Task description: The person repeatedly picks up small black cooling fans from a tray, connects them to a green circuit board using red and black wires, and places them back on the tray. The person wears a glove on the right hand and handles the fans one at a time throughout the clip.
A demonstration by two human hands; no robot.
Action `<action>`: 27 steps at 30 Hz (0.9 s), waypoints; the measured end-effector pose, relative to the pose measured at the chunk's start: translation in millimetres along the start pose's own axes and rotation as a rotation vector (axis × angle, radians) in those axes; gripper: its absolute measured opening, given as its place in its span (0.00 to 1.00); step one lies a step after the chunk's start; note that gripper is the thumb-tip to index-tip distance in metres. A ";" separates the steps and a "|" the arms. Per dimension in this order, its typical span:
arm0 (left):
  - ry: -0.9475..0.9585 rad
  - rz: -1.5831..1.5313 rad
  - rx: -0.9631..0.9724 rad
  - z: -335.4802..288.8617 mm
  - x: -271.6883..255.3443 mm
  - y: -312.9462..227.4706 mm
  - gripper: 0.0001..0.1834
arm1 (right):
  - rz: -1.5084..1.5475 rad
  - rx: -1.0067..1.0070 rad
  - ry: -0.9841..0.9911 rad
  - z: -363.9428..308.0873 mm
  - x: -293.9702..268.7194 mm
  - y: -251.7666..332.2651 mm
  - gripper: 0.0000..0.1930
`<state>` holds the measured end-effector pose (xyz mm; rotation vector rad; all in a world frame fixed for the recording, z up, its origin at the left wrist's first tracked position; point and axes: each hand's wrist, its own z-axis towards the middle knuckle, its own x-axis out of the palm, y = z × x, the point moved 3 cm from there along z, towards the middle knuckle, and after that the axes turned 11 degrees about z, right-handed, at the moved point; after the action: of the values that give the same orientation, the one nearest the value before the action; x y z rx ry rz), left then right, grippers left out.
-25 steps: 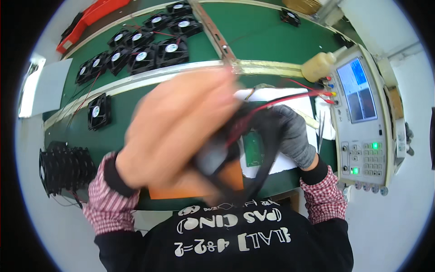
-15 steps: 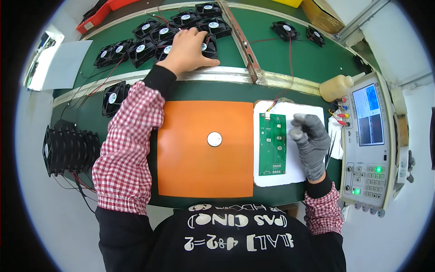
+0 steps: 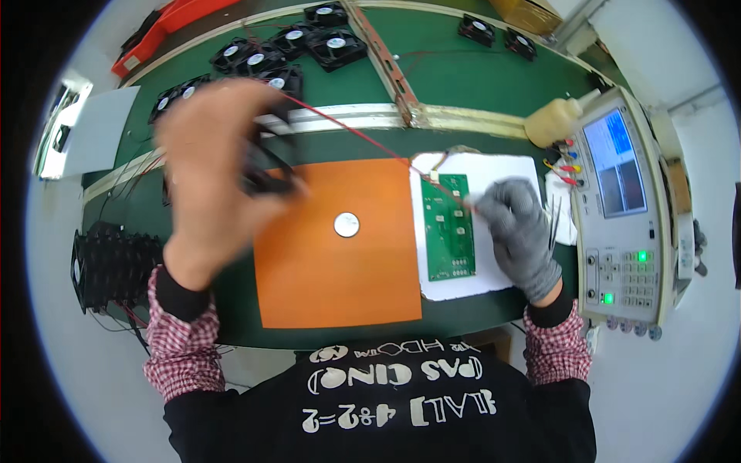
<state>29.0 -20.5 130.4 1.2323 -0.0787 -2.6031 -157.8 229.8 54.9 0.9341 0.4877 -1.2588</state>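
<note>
Blurred by motion, my bare left hand (image 3: 216,162) holds a black square cooling fan (image 3: 266,158) above the left edge of an orange mat (image 3: 340,289). A red wire (image 3: 351,130) stretches from the fan across to my right hand (image 3: 517,235). That hand wears a grey glove, and its thumb and fingers pinch the wire's end. Just left of the glove, a green circuit board (image 3: 451,239) lies on a white pad (image 3: 502,174), with a small white connector (image 3: 434,177) at its top. A round white disc (image 3: 346,224) rests on the orange mat.
More black fans (image 3: 337,48) crowd the far shelf behind a metal rail (image 3: 347,117); two (image 3: 476,29) sit at the far right. Fans stand in a row (image 3: 116,266) at left. A test instrument (image 3: 621,208) and a pale bottle (image 3: 552,123) are on the right.
My left hand has lifted a fan from the far group and brought it nearer and leftward. My gloved right hand has closed on its red wire. The whole view has shifted slightly.
</note>
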 end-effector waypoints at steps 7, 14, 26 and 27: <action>-0.095 -0.333 -0.143 -32.8 34.4 -37.3 0.53 | 0.526 0.531 -0.032 -10.2 17.7 -27.3 0.09; 0.429 -0.634 -0.051 -43.1 71.7 -62.6 0.57 | 0.567 0.456 0.032 -15.7 30.5 -33.0 0.07; 0.453 -0.624 -0.066 -48.9 71.0 -63.6 0.58 | 0.597 0.390 0.027 -16.3 34.1 -28.7 0.09; 0.452 -0.622 -0.068 -49.7 70.7 -63.6 0.58 | 0.572 0.342 0.055 -15.9 33.2 -30.3 0.10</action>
<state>10.9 25.9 35.3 2.0420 0.5556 -2.6684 -174.6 222.6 10.8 1.2880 0.0276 -0.8024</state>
